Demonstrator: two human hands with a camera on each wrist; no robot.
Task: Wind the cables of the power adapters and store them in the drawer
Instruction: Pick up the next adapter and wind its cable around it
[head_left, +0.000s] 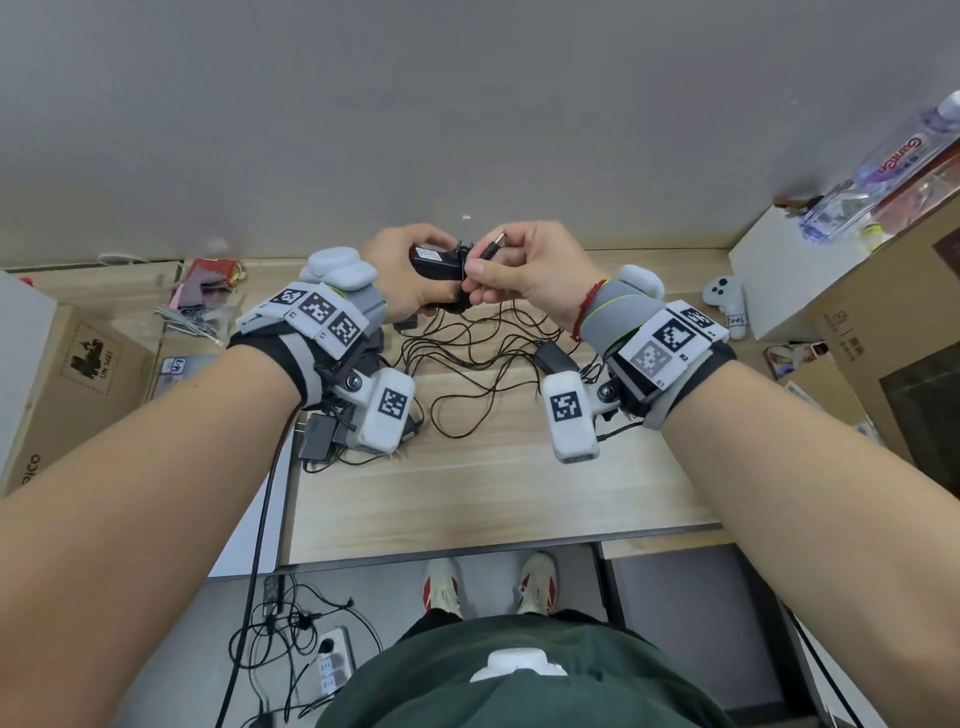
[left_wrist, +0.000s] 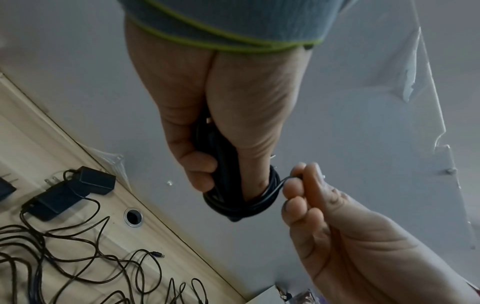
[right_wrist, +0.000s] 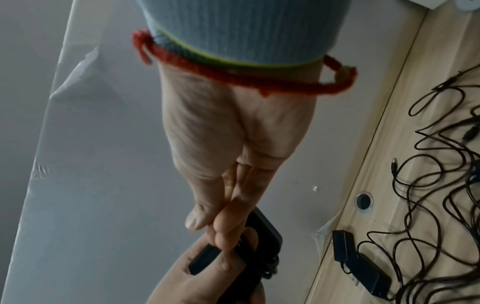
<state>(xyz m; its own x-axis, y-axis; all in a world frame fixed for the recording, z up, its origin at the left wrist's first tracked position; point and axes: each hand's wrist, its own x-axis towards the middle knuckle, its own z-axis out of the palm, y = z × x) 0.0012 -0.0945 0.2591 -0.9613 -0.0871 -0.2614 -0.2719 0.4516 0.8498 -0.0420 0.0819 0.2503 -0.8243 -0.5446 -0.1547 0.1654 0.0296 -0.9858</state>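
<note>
Above the back of the wooden desk (head_left: 493, 493), my left hand (head_left: 415, 283) grips a black power adapter (head_left: 434, 262) with its cable wound in a coil (left_wrist: 233, 203) around it. My right hand (head_left: 480, 275) pinches the loose end of that cable, and the barrel plug (head_left: 494, 247) sticks up from its fingers. From the right wrist view, the right fingertips (right_wrist: 221, 226) touch the adapter (right_wrist: 262, 230) in the left palm. Other black adapters (head_left: 317, 441) (head_left: 553, 356) lie on the desk among tangled cables (head_left: 467, 364).
Cardboard boxes stand at the left (head_left: 62, 384) and right (head_left: 893, 312). A white box (head_left: 779, 280) carries a water bottle (head_left: 883, 171), with a white controller (head_left: 724, 296) beside it. The desk has a cable hole (left_wrist: 133, 217). A power strip (head_left: 332, 660) lies on the floor.
</note>
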